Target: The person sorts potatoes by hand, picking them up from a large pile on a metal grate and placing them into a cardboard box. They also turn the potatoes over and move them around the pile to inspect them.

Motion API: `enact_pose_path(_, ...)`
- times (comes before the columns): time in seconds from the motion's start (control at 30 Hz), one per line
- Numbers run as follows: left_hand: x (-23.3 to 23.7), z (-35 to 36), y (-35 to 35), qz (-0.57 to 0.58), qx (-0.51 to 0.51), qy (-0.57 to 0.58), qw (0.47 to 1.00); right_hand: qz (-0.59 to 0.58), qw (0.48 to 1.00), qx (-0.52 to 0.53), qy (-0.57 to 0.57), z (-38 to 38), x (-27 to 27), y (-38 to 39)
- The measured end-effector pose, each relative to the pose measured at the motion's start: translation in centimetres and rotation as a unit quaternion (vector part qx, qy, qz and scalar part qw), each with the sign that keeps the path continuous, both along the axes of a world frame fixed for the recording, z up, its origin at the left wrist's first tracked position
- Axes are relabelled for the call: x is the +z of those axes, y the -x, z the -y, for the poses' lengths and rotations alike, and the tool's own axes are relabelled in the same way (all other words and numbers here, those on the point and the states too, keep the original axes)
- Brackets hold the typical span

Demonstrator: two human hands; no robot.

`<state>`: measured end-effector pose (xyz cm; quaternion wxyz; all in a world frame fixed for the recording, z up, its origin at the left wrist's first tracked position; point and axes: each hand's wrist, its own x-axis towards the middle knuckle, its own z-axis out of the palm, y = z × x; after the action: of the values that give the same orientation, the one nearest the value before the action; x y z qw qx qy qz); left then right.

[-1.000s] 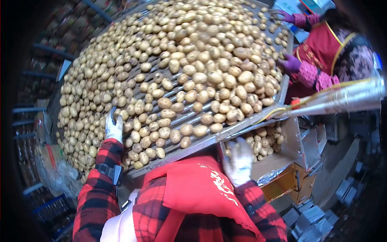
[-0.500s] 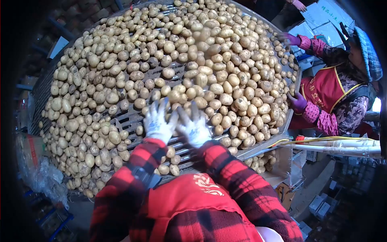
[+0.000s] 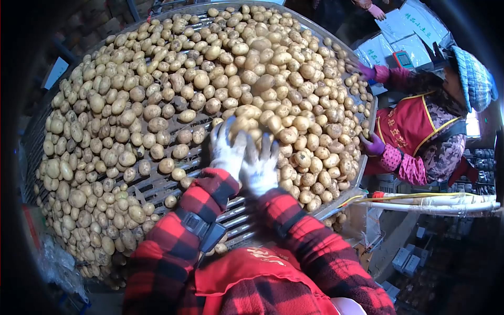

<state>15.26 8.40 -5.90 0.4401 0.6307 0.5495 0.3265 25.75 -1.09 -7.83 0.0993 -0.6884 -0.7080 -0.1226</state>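
Potatoes (image 3: 302,123) lie heaped over a slatted metal table (image 3: 170,188). My left hand (image 3: 227,149), in a white work glove with grey fingertips, rests against the near edge of the pile, fingers stretched forward and touching potatoes. Close beside it is my right hand (image 3: 260,167), gloved alike, its fingers spread and pressed against the pile. Neither hand is closed around a potato. Bare slats (image 3: 239,220) show under my wrists, with a few potatoes near my apron.
Across the right rim, a co-worker in a red apron (image 3: 404,123) reaches in with purple gloves. White printed cartons (image 3: 415,26) stand behind. White pipes (image 3: 430,202) run along the right side. Crumpled clear plastic (image 3: 60,268) hangs at lower left.
Both my hands have moved farther forward and to the right against the pile, pushing potatoes ahead. More bare slats show by my wrists. The whole view has shifted slightly.
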Motion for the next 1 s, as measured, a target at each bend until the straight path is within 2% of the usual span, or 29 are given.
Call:
enact_pose_path(0.03,1.2,-1.1,-1.3,0.123,-0.015,0.019,0.992,0.007,1.000,-0.002,0.012,-1.5,0.7,-1.1)
enact_pose_path(0.1,1.7,-3.7,-3.8,-0.026,-0.089,-0.104,0.990,0.067,0.996,-0.008,0.065,-4.5,2.7,-3.7)
enact_pose_path(0.13,2.2,-4.6,-4.5,-0.037,-0.102,-0.124,0.986,0.052,0.999,-0.008,0.010,-6.1,0.7,-5.2)
enact_pose_path(0.17,2.4,-5.4,-5.1,-0.016,-0.105,-0.088,0.990,0.046,0.998,0.009,0.033,-6.5,1.4,-5.8)
enact_pose_path(0.23,2.2,-6.7,-4.8,0.001,-0.120,-0.066,0.991,-0.001,0.999,0.029,-0.045,-7.8,-0.8,-7.6)
enact_pose_path(0.27,2.1,-6.9,-3.9,0.081,-0.143,-0.069,0.984,-0.037,0.997,0.038,-0.051,-8.4,-0.1,-7.8)
enact_pose_path(0.3,1.9,-6.2,-3.1,0.249,-0.119,0.037,0.961,-0.032,0.998,0.041,-0.045,-8.7,0.5,-8.2)
enact_pose_path(0.37,0.1,-7.2,0.4,0.117,-0.112,-0.041,0.986,-0.034,0.998,0.050,-0.024,-8.8,1.3,-9.1)
enact_pose_path(0.4,0.0,-7.1,2.6,0.076,-0.115,-0.035,0.990,-0.019,0.999,0.026,-0.041,-9.2,1.0,-9.6)
enact_pose_path(0.43,-0.3,-7.6,4.4,0.042,-0.120,-0.101,0.987,-0.023,0.999,-0.008,-0.025,-9.6,2.3,-10.2)
enact_pose_path(0.47,0.1,-7.7,5.3,0.020,-0.110,-0.080,0.991,-0.042,0.998,-0.032,-0.018,-10.2,4.9,-10.1)
enact_pose_path(0.53,2.1,-8.1,5.9,-0.017,-0.094,-0.065,0.993,0.003,0.999,-0.035,-0.021,-11.5,5.6,-13.0)
enact_pose_path(0.57,3.3,-8.2,5.2,-0.033,-0.090,-0.072,0.993,0.066,0.997,-0.014,-0.032,-12.0,4.6,-15.4)
enact_pose_path(0.6,4.2,-8.8,4.4,-0.049,-0.085,-0.081,0.992,0.032,0.998,-0.044,-0.010,-12.2,6.6,-16.4)
enact_pose_path(0.63,4.1,-9.7,3.8,-0.103,-0.121,-0.146,0.976,0.043,0.994,-0.094,-0.038,-12.9,5.7,-18.9)
enact_pose_path(0.7,5.3,-10.5,0.8,-0.113,-0.152,-0.174,0.966,0.013,0.981,-0.182,-0.072,-10.9,8.0,-19.8)
enact_pose_path(0.8,4.6,-13.3,-5.4,-0.140,-0.208,-0.210,0.945,-0.007,0.988,-0.090,-0.124,-6.2,10.4,-20.0)
enact_pose_path(0.83,4.4,-14.3,-7.8,-0.208,-0.221,-0.194,0.933,-0.037,0.989,-0.076,-0.121,-4.2,10.7,-18.8)
enact_pose_path(0.9,2.3,-15.8,-11.2,-0.343,-0.228,-0.236,0.880,-0.100,0.988,-0.063,-0.096,-0.2,10.0,-16.3)
enact_pose_path(0.97,2.8,-17.0,-13.2,-0.351,-0.217,-0.172,0.895,-0.153,0.984,-0.067,-0.059,3.1,9.5,-13.6)
enact_pose_path(1.0,3.2,-17.2,-12.8,-0.326,-0.219,-0.182,0.902,-0.194,0.977,-0.079,-0.043,4.3,8.9,-12.5)
